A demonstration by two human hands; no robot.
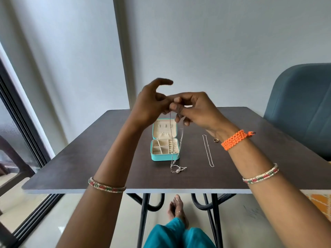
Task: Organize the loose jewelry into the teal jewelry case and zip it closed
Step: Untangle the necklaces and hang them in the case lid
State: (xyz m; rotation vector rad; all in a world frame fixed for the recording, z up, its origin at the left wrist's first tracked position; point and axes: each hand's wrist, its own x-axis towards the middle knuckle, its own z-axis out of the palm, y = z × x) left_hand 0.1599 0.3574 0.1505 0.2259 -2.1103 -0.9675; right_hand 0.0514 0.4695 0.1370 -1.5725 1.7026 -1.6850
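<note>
Silver chain hangs pinched by both left hand and right hand above unlabelled teal case.

A room in a home: a small dark wood-grain worktop on black metal legs stands against a plain pale wall. A blue upholstered chair sits at the right, a dark-framed sliding glass door runs along the left, and bare feet rest on a glossy tiled floor.
</note>
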